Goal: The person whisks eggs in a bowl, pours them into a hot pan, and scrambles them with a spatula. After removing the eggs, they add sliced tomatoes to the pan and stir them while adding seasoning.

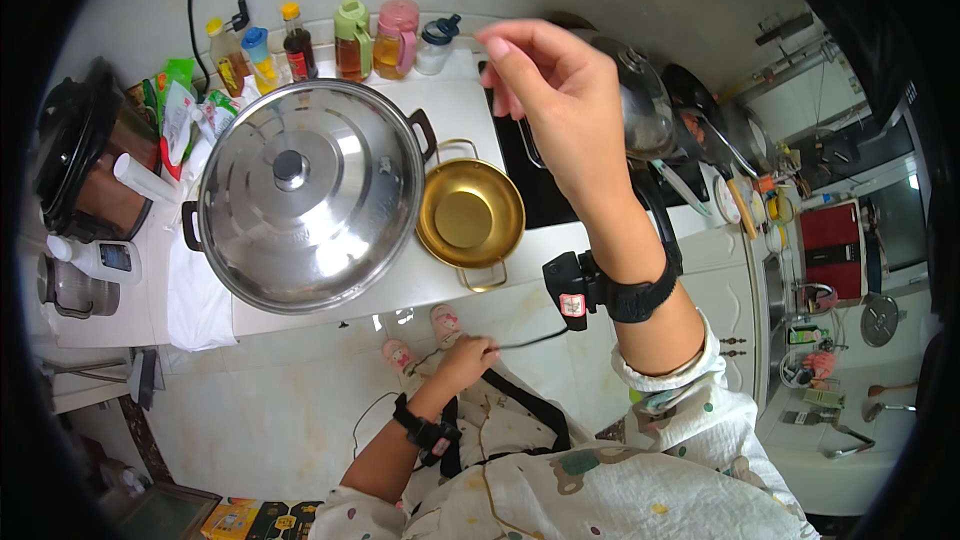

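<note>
My right hand (562, 90) is raised over the black cooktop (529, 180), fingers loosely curled and nothing seen between them. My left hand (466, 361) hangs low in front of my body, closed around a thin black cable (532, 343) that runs to the device on my right wrist. A large steel pot lid (330, 187) with a dark knob covers a wide pan with dark handles on the white counter. Just right of it sits a gold-coloured two-handled pan (463, 216), nothing seen inside. Both wrists wear black strapped devices.
Sauce bottles (300, 45), oil jugs (352, 45) and a small lidded jar (435, 49) line the wall. At left stand a dark appliance (105, 157), a white bottle (105, 259) and a white cloth (196, 300). A lidded pot (645, 109) stands beyond my right hand.
</note>
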Available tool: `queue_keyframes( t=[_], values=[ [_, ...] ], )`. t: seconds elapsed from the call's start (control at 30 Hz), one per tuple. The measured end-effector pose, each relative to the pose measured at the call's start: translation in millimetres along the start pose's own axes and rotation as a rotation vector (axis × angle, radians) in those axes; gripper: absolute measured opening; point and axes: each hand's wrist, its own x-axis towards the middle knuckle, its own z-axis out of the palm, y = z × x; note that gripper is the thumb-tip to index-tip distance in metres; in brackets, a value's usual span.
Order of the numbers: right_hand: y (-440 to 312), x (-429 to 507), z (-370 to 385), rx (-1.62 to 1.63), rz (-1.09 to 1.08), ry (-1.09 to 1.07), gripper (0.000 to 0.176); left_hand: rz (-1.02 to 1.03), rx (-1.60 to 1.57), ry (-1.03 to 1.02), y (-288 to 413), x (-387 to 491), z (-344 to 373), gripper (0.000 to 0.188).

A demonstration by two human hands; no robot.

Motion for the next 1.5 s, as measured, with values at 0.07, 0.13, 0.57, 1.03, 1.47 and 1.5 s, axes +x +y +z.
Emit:
queue_keyframes(
  t=[0.07,0.13,0.57,1.03,1.47,1.5],
  values=[
    [27,13,-1,-0.022,0.079,0.008,0.014,-0.028,-0.079,0.129,-1,-17,-14,0.025],
    [67,28,-7,-0.046,0.190,0.030,0.015,-0.151,-0.084,0.083,-1,-45,-34,0.026],
    [328,143,27,-0.554,0.562,0.035,0.086,-0.302,-0.385,0.212,69,-51,-87,0.024],
    [392,187,46,-0.058,0.543,0.088,0.072,-0.336,-0.389,0.198,80,1,-100,0.032],
    [293,152,41,-0.073,0.361,0.360,0.056,-0.254,-0.399,0.097,85,-27,-81,0.058],
    [273,148,38,-0.024,0.313,0.318,0.056,-0.249,-0.430,0.072,85,-32,-78,0.062]
  ],
)
